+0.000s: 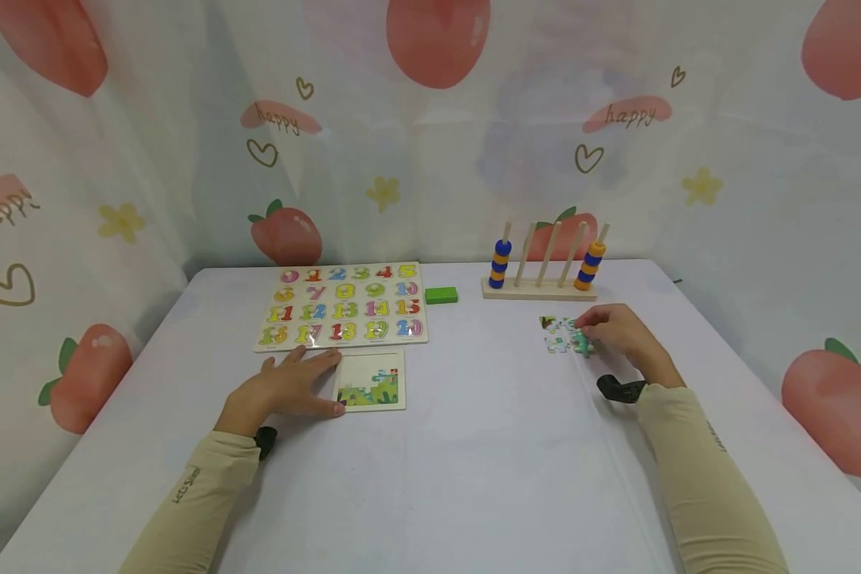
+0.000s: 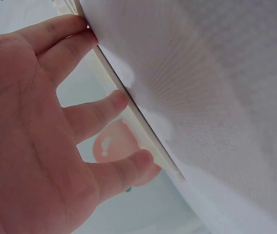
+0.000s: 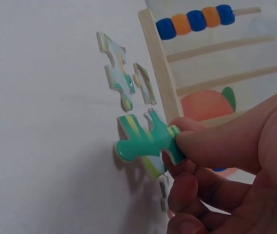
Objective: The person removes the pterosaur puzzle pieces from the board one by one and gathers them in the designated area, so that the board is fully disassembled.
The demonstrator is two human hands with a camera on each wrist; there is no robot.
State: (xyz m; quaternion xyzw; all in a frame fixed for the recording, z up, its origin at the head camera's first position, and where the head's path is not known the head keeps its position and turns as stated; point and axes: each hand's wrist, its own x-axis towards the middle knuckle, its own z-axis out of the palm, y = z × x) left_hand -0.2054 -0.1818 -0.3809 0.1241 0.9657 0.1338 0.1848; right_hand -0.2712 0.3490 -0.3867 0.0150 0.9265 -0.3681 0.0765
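Note:
My left hand (image 1: pixel 287 389) lies with spread fingers at the left side of a small framed jigsaw board (image 1: pixel 356 366). Its thumb touches the lower left corner and a finger rests at the upper left corner. Green grass pieces fill the board's lower part. Between thumb and fingers, my right hand (image 1: pixel 620 333) pinches a teal and green jigsaw piece (image 3: pixel 150 141), held tilted over the table. Around it lie several loose pieces, among them a pale blue jigsaw piece (image 3: pixel 115 66) and a smaller brown-and-green jigsaw piece (image 3: pixel 145 85).
Behind my left hand lies a number puzzle board (image 1: pixel 330 307) with coloured numerals. A green block (image 1: pixel 441 296) sits at its right edge. Farther right, beyond the loose pieces, stands a wooden bead rack (image 1: pixel 538 293) with upright pegs and blue and orange beads.

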